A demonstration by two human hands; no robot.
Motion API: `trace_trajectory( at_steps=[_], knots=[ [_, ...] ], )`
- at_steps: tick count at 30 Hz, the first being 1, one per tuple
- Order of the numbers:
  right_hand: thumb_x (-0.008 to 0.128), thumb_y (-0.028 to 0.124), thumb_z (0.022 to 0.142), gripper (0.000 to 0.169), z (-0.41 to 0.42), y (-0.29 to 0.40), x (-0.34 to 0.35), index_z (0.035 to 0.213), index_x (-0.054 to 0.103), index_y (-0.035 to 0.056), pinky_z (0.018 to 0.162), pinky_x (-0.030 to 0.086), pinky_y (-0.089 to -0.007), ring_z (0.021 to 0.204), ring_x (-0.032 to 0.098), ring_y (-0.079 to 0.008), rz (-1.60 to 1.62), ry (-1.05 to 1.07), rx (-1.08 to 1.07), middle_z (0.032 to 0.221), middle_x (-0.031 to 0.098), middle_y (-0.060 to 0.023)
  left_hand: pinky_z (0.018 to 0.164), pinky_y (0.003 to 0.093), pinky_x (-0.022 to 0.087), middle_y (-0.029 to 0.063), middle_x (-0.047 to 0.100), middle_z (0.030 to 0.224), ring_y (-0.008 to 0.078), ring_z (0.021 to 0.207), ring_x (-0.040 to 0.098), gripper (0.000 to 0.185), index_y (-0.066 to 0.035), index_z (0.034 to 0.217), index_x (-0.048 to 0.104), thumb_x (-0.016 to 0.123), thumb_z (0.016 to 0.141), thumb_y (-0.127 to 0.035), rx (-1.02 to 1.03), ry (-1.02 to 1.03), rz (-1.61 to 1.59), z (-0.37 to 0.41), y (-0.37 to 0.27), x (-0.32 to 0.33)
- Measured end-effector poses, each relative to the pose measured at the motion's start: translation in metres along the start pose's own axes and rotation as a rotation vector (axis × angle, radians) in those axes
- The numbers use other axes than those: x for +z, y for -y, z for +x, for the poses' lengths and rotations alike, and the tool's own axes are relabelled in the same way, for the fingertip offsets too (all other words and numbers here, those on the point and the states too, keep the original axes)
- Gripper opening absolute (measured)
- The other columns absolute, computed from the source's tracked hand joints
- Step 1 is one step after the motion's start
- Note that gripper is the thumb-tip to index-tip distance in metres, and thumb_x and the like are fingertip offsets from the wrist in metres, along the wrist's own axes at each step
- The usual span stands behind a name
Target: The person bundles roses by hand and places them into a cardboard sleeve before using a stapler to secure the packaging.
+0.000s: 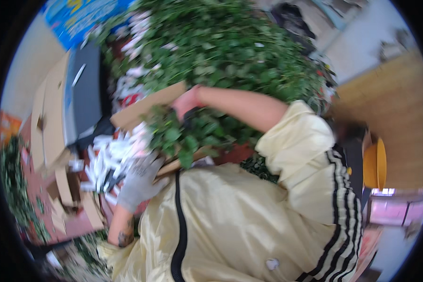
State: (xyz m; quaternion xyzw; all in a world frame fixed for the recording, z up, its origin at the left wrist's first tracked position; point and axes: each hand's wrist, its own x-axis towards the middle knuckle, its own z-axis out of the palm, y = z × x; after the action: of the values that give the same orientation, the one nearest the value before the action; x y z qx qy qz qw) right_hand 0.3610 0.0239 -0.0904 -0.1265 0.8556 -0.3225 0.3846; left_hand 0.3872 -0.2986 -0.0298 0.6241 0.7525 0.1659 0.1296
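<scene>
A bunch of leafy flower stems (pixel 174 135) lies in a bent cardboard sheet (pixel 149 105) close against my cream jacket. Pale pink wrapped flower heads (pixel 141 135) stick out at its left end. My left hand (pixel 137 183), in a greyish-white glove, grips the sheet's near edge, thumb and fingers on either side of it. Over the top of the bunch reaches my right hand (pixel 187 102), touching the leaves beside the sheet's far edge. Its fingertips are blurred and partly hidden, with something dark below the palm.
A large heap of leafy stems (pixel 225 46) fills the far side. Loose white strips (pixel 105 158) lie left of the bunch. Further left stand a cardboard box (pixel 51 116), a dark panel (pixel 86 91) and an opened carton (pixel 67 190). A yellow round object (pixel 375 164) is at right.
</scene>
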Motion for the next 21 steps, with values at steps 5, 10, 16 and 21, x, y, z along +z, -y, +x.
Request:
trace_trajectory(
  at_steps=[5,10,16,21],
  knots=[
    [0.073,0.033,0.068,0.056,-0.005,0.012,-0.004,0.112,0.065,0.0002,0.081,0.049,-0.0445,0.086,0.064,-0.0273,-0.077,0.043,0.265,0.103,0.069,-0.0138,0.098,0.0460,0.039,0.0203,0.055,0.125,0.0393,0.113,0.052,0.055,-0.004,0.118,0.059,0.068,0.072,-0.031,-0.102,0.038,0.126,0.018,-0.026,-0.004],
    [0.069,0.031,0.063,0.052,-0.028,0.014,0.006,0.104,0.070,-0.0004,0.078,0.052,-0.0427,0.089,0.067,-0.0320,-0.177,-0.237,0.215,0.103,0.069,-0.0188,0.098,0.0493,0.037,0.0211,0.054,0.126,0.0384,0.114,0.051,0.047,-0.005,0.113,0.060,0.069,0.074,-0.029,-0.262,0.058,0.184,0.034,-0.049,0.005],
    [0.061,0.016,0.071,0.041,-0.103,0.088,0.033,0.110,0.061,0.0041,0.078,0.051,-0.0421,0.092,0.064,-0.0254,-0.892,-0.808,0.174,0.097,0.065,-0.0124,0.086,0.0468,0.044,0.0180,0.055,0.095,0.0368,0.095,0.054,0.024,-0.003,0.087,0.057,0.065,0.079,-0.024,-0.257,-0.211,0.118,0.022,-0.059,0.020],
    [0.065,0.025,0.079,0.039,-0.152,0.151,0.068,0.116,0.061,0.0145,0.100,0.041,-0.0387,0.108,0.058,-0.0230,-0.569,-0.923,-0.029,0.115,0.061,-0.0085,0.099,0.0426,0.042,0.0160,0.053,0.129,0.0322,0.124,0.048,0.048,-0.004,0.118,0.059,0.064,0.080,-0.032,-0.314,-0.144,0.051,0.008,-0.054,0.019]
  ],
)
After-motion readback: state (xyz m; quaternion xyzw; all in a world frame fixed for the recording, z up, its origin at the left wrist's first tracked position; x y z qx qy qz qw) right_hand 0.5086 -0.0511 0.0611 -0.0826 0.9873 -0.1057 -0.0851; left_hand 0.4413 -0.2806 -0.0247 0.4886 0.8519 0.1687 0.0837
